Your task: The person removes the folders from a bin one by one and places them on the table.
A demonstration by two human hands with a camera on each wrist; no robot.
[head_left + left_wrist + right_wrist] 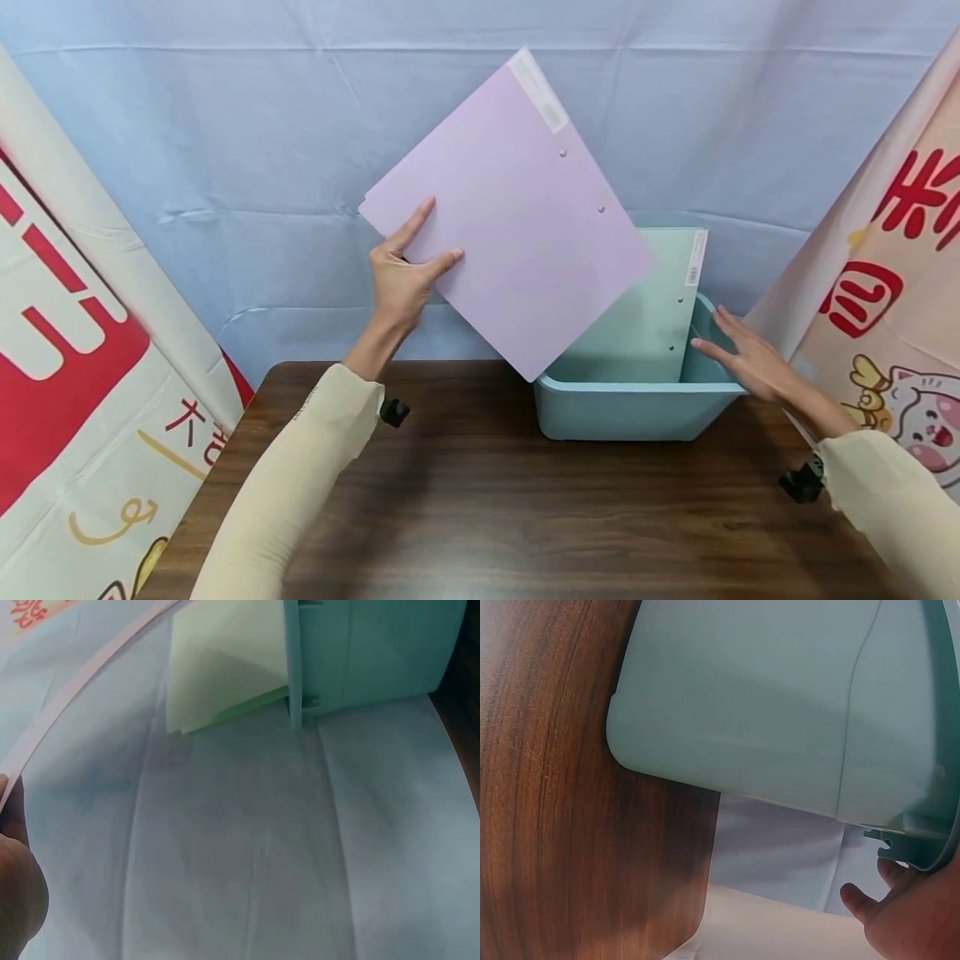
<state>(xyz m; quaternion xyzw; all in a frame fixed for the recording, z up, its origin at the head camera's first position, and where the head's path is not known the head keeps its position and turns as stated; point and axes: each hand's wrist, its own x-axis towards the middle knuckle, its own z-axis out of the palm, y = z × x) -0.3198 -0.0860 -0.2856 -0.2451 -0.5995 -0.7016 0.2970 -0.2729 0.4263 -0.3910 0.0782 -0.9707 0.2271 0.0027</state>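
Observation:
My left hand (402,279) grips a lilac folder (510,225) near its lower left edge, with the thumb on its face. The folder is tilted in the air, with a white label strip and two rivets along its upper right edge. Its lower corner overlaps the left end of a blue-green plastic bin (637,417). A mint green folder (660,300) stands in the bin, partly hidden behind the lilac one. At the bin's right end, my right hand (757,362) rests at the rim with its fingers extended; the right wrist view shows fingertips (859,900) just beyond the rim.
The bin stands on a dark wood table (465,500), near its back edge. A pale blue cloth (247,150) hangs behind. Printed banners flank the table, one on the left (67,358) and one on the right (900,350).

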